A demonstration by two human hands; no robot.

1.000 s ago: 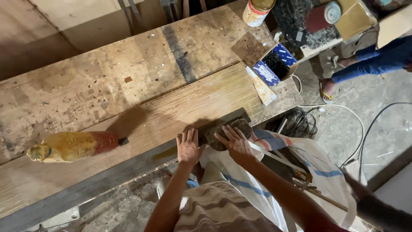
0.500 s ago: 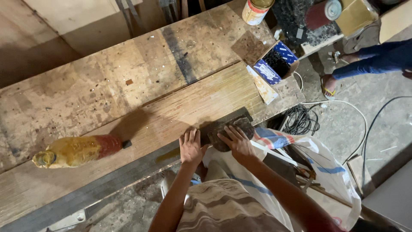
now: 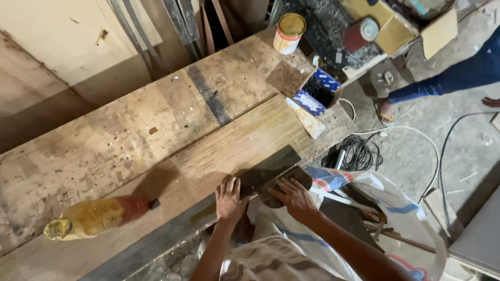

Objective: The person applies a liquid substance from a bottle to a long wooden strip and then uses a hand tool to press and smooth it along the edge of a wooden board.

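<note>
Hands on sandpaper (image 3: 276, 182) at plank (image 3: 219, 161) edge, 5 o'clock on surface (image 3: 104, 140) | left hand (image 3: 229, 200) flat, fingers spread, pressing | right hand (image 3: 292, 196) curled over it | I judge risk: sheet slips off edge, scraping knuckles; bottle (image 3: 94, 217) at 8 o'clock.

Blue-white carton (image 3: 316, 92) (open) near labelled can (image 3: 289, 33)
</note>
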